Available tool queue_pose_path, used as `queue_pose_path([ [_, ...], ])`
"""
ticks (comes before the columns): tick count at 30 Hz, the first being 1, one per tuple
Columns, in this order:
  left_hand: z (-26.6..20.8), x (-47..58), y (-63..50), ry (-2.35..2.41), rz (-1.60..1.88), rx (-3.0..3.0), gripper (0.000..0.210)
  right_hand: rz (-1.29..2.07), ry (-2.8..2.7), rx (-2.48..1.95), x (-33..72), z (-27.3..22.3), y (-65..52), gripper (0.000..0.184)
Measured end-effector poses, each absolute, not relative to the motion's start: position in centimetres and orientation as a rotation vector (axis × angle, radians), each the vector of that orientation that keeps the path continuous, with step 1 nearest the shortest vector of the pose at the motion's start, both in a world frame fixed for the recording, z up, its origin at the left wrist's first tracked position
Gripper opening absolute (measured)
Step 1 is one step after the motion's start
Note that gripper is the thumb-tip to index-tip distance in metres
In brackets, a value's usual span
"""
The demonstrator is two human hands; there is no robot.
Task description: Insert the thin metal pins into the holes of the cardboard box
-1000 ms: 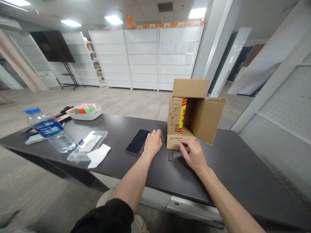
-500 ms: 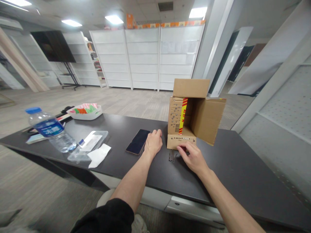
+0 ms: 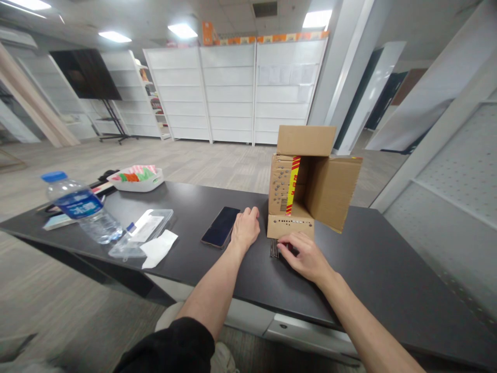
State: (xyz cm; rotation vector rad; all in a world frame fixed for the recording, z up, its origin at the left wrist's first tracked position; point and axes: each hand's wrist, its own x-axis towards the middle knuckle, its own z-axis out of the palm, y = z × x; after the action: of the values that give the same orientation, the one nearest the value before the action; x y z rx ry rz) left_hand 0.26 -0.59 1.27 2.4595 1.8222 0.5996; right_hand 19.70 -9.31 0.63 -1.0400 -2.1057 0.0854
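Note:
My right hand is by the front of an open cardboard box, its thumb and index fingertip brought together on the right end of a small row of metal nails. These nails lie side by side on the dark table, partly covered by my fingers. The box's lower front flap has rows of small holes and a couple of nail heads. More round nail heads dot the box's left panel, beside the yellow and red tape. My left hand rests on the table with fingers curled, beside a black phone; nothing shows in it.
Left on the dark table are a water bottle, a clear plastic case, a white paper piece and a white basket of colourful packets. The box's side flap sticks out to the right.
My right hand has moved slightly left and down, from the box's lower flap to the row of nails. The left hand has stayed in place.

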Motion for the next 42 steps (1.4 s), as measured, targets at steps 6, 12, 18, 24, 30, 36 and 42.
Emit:
queue_pose_path([
  [6, 1.11, 0.25, -0.57, 1.824, 0.602, 2.465, 0.021, 0.161, -2.173, -1.023, 19.67, 0.69, -9.33, 0.010],
  [12, 0.97, 0.24, -0.53, 1.819, 0.612, 2.463, 0.022, 0.203, -2.200, -1.021, 19.54, 0.89, -9.48, 0.010],
  [18, 1.13, 0.28, -0.63, 1.826, 0.609, 2.452, 0.021, 0.237, -2.235, -1.047, 19.50, 1.04, -9.61, 0.012],
  [24, 0.93, 0.23, -0.50, 1.815, 0.617, 2.455, 0.020, 0.295, -2.254, -1.081, 19.39, 0.82, -9.62, 0.011],
  [30, 0.97, 0.25, -0.53, 1.815, 0.621, 2.460, 0.021, 0.338, -2.276, -1.124, 19.39, 0.56, -9.59, 0.012],
  [36, 1.03, 0.29, -0.51, 1.816, 0.612, 2.453, 0.021, 0.364, -2.285, -1.148, 19.44, 0.33, -9.44, 0.013],
  [42, 0.90, 0.25, -0.45, 1.820, 0.620, 2.460, 0.021, 0.370, -2.274, -1.147, 19.34, 0.49, -9.54, 0.013],
])
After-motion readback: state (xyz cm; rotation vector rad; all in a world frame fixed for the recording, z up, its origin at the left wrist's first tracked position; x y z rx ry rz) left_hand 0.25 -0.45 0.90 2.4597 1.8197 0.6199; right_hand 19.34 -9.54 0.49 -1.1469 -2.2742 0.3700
